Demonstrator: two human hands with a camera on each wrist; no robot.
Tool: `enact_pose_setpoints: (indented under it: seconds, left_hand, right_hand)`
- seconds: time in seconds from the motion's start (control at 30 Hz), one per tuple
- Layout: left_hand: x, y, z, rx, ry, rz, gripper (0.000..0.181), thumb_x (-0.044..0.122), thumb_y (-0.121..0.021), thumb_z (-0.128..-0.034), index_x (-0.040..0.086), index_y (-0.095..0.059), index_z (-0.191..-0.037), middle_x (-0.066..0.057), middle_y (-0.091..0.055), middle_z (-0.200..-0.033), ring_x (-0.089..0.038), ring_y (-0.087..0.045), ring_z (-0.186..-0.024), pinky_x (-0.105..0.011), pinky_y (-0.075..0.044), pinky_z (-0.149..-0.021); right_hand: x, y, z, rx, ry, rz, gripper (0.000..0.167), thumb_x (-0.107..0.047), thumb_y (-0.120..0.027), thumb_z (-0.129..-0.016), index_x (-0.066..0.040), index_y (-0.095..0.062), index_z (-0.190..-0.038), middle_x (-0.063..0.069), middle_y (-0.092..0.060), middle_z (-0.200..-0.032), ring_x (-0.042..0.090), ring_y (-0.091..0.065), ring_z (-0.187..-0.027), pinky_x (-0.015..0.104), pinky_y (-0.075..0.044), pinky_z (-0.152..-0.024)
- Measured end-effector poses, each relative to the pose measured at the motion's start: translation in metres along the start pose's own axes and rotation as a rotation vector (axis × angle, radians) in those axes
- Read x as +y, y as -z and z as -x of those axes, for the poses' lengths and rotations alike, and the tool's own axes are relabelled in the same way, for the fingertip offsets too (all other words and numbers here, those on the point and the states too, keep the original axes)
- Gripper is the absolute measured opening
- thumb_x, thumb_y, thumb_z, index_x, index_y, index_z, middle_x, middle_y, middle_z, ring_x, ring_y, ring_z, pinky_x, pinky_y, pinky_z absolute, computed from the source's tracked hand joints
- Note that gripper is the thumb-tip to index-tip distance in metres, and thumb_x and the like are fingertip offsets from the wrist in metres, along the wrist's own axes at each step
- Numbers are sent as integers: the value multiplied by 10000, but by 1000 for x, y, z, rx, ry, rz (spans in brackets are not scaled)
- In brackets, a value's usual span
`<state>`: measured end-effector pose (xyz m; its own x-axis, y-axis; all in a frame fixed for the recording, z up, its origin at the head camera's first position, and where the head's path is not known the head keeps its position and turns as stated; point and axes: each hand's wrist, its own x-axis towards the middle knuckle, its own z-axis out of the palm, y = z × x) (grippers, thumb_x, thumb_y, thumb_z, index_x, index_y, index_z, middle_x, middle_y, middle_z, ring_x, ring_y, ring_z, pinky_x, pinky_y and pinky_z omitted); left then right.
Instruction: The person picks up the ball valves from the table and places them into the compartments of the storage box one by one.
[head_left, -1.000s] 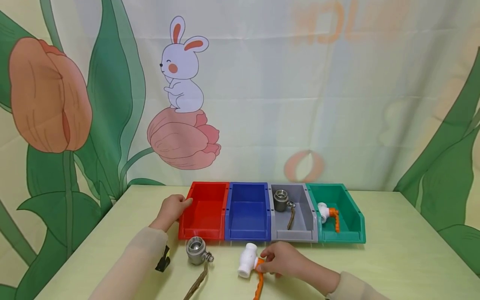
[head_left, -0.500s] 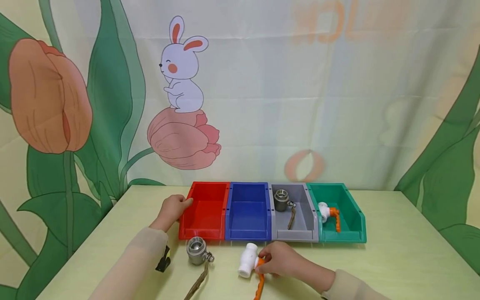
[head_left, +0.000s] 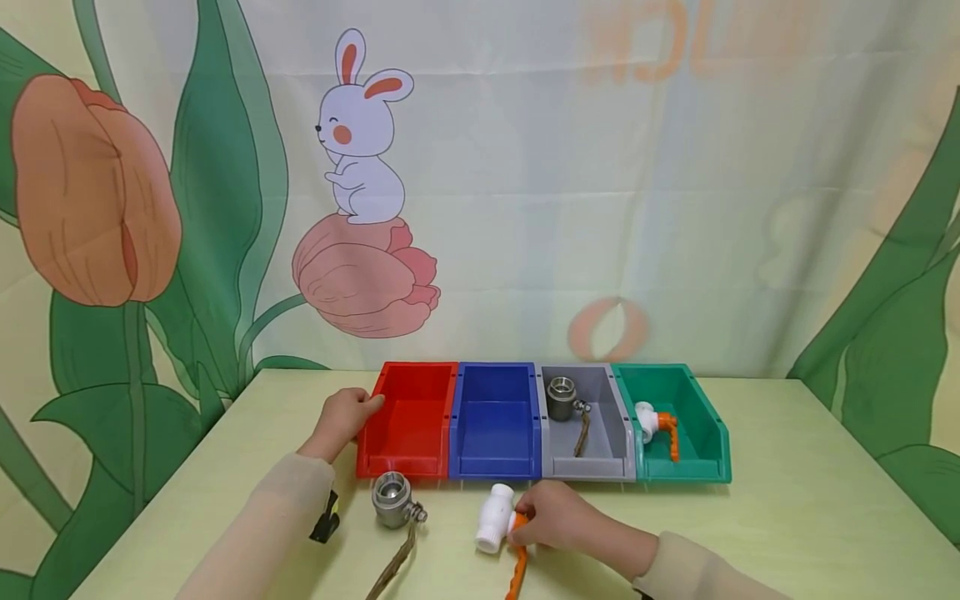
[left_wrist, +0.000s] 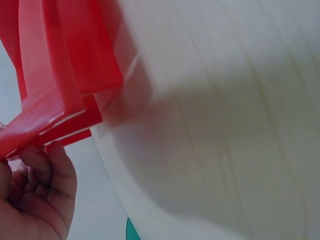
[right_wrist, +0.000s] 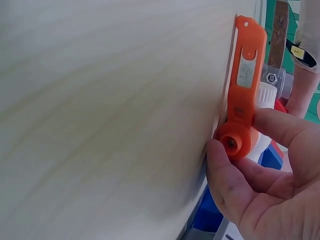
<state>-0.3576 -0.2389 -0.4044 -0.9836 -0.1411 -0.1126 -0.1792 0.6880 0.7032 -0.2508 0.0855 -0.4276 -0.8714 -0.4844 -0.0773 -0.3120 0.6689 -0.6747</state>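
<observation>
At the left side of the red bin, my left hand grips its rim, the thumb over the edge. The left wrist view shows the curled fingers against the bin's outer side. My right hand pinches the orange lever of a white plastic ball valve lying on the table. Seen from the right wrist, the orange lever sits between thumb and fingers at its pivot end. Between the hands lies a metal ball valve with a brownish lever, touched by neither hand.
Right of the red bin, in one row, stand a blue bin, a grey bin and a green bin. Another metal ball valve is in the grey bin. The green one contains a white valve with an orange lever.
My right hand and sleeve have shifted slightly left, the fingers closer about the orange lever. The white valve stays on the table. My left hand has kept its place on the red bin.
</observation>
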Motion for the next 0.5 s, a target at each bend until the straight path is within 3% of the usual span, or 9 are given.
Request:
enact_pose_setpoints:
  seconds: [0.13,0.33,0.5]
  left_hand:
    - [0,0,1,2,-1,6,268,250,-556,-1046,23,-572,-904,-136,-630,-898,-225,-614,-784,-269,-599,-673]
    - [-1,0,1,4,-2,5,268,254,-554,-1046,18,-575,-921,-147,-633,-919,-234,-616,-801,-277,-604,-683]
    - [-2,-1,-2,7,-1,-5,273,259,-562,-1041,41,-558,-876,-101,-591,-848,-214,-601,-766,-253,-578,-646]
  right_hand:
    - [-2,-3,-2,13,-2,2,378,-85,-829,-761,-159,-510,-573,-110,-401,-499,47,-381,-475,154,-276,-479]
    - [-3,-3,-1,21,4,-5,351,-76,-829,-751,-144,-532,-578,-112,-415,-496,42,-396,-462,150,-294,-467]
    - [2,-3,-1,26,61,15,390,-117,-829,-771,-146,-507,-553,-126,-382,-486,32,-364,-467,154,-253,-478]
